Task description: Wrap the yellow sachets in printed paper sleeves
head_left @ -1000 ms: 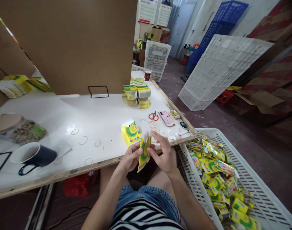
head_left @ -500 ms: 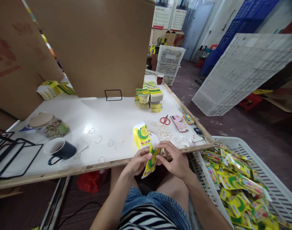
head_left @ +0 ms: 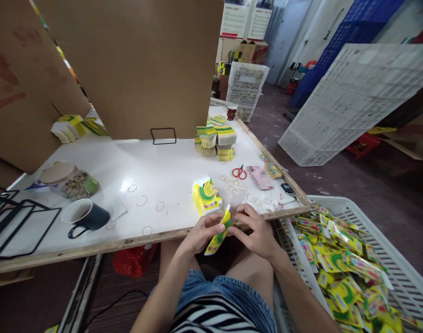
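Observation:
My left hand (head_left: 205,232) pinches a yellow and green printed packet (head_left: 219,237), held upright and tilted just past the table's front edge. Close on its right, my right hand (head_left: 255,231) has its thumb and fingers bent together. A thin, whitish see-through piece (head_left: 237,200) rises from the fingertips of that hand; it looks like plastic film, though its lower end is hidden. Beyond my hands, a stack of yellow printed cards (head_left: 207,196) stands on the white table (head_left: 177,173).
Rubber bands (head_left: 237,185), red-handled scissors (head_left: 239,172) and a blurred pink object (head_left: 260,177) lie to the right. A dark mug (head_left: 88,215) and a jar (head_left: 76,182) stand left. Beside my right arm is a white crate (head_left: 357,203) of yellow packets.
The packet has turned more edge-on in my left hand. The whitish film has shifted right, away from the packet, with my right fingers.

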`<action>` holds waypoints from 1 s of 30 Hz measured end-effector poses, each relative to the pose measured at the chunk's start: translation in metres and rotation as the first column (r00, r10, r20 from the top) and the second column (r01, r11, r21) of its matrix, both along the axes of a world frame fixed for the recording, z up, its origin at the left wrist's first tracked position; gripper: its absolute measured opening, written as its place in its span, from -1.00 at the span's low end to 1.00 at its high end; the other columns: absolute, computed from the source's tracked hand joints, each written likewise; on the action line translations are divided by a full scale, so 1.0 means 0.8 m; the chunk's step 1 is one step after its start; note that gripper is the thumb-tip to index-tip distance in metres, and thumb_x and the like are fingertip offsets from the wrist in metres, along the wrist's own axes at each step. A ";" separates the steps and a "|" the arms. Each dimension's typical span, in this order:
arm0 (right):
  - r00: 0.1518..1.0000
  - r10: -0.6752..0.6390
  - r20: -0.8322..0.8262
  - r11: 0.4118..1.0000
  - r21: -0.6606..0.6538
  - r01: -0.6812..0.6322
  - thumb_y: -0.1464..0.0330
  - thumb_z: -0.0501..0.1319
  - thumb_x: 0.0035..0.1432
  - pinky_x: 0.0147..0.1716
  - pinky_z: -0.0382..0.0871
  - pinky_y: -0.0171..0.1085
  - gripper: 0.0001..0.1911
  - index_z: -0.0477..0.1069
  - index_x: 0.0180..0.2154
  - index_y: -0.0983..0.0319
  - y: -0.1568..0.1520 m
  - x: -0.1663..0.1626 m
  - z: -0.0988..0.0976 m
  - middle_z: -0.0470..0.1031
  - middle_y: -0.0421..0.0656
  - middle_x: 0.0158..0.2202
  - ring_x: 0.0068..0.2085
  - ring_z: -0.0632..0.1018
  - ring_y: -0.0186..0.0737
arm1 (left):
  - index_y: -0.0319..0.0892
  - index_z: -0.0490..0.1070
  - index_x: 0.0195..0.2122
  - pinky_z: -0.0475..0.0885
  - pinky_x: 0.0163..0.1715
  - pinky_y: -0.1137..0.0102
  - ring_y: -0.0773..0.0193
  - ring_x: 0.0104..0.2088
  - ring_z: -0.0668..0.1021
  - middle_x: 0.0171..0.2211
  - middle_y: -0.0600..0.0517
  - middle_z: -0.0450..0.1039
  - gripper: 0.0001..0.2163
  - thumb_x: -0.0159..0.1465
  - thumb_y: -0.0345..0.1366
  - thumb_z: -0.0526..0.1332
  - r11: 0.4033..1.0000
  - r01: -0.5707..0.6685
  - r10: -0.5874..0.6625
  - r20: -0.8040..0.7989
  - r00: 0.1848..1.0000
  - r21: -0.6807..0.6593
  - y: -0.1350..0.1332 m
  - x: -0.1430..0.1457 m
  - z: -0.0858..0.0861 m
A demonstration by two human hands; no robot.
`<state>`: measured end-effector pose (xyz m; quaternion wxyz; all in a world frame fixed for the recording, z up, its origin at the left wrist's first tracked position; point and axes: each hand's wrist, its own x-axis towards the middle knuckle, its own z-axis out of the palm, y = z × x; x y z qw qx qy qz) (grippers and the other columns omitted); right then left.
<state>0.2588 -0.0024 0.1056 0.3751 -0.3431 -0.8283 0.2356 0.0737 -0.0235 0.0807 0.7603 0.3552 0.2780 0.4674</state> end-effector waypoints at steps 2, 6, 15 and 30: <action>0.998 0.006 -0.067 1.000 0.025 -0.004 0.39 0.22 0.19 -0.15 0.41 -0.20 -0.83 0.46 -0.15 0.17 0.002 0.004 -0.003 0.42 -0.09 -0.20 -0.13 0.47 -0.15 | -0.29 0.53 -0.14 0.44 -0.28 0.41 0.24 -0.38 0.59 -0.34 -0.08 0.59 -0.59 0.04 -0.14 0.42 1.000 -0.017 0.017 -0.033 0.999 0.018 0.002 -0.001 -0.001; 0.972 -0.155 -0.177 0.987 0.021 0.161 0.33 0.25 0.17 -0.20 0.40 -0.20 -0.73 0.41 -0.06 0.18 0.000 0.001 -0.004 0.46 -0.04 -0.07 -0.15 0.48 -0.15 | -0.28 0.51 -0.16 0.47 -0.33 0.36 0.17 -0.38 0.61 -0.37 -0.08 0.59 -0.58 0.07 -0.07 0.38 0.994 -0.105 0.105 -0.044 0.993 0.021 0.006 0.003 -0.008; 0.860 -0.452 -0.238 0.867 -0.345 0.360 0.19 0.18 0.19 -0.55 0.29 -0.35 -0.67 0.31 -0.54 0.22 -0.015 -0.022 -0.024 0.33 -0.24 -0.60 -0.55 0.36 -0.33 | -0.18 0.27 0.02 0.49 -0.25 0.35 0.18 -0.25 0.60 -0.19 -0.07 0.56 -0.58 0.20 -0.13 0.27 0.910 -0.303 0.393 -0.348 0.851 0.284 0.005 0.028 -0.010; 0.940 -0.113 -0.322 0.907 -0.420 -0.034 0.20 0.18 0.23 -0.48 0.28 -0.34 -0.75 0.44 -0.40 0.22 -0.002 0.018 -0.018 0.41 -0.20 -0.49 -0.48 0.39 -0.32 | -0.13 0.25 -0.04 0.46 -0.27 0.41 0.22 -0.27 0.60 -0.25 -0.02 0.54 -0.63 0.17 -0.27 0.33 0.959 0.112 -0.053 -0.224 0.973 0.261 -0.004 0.004 0.000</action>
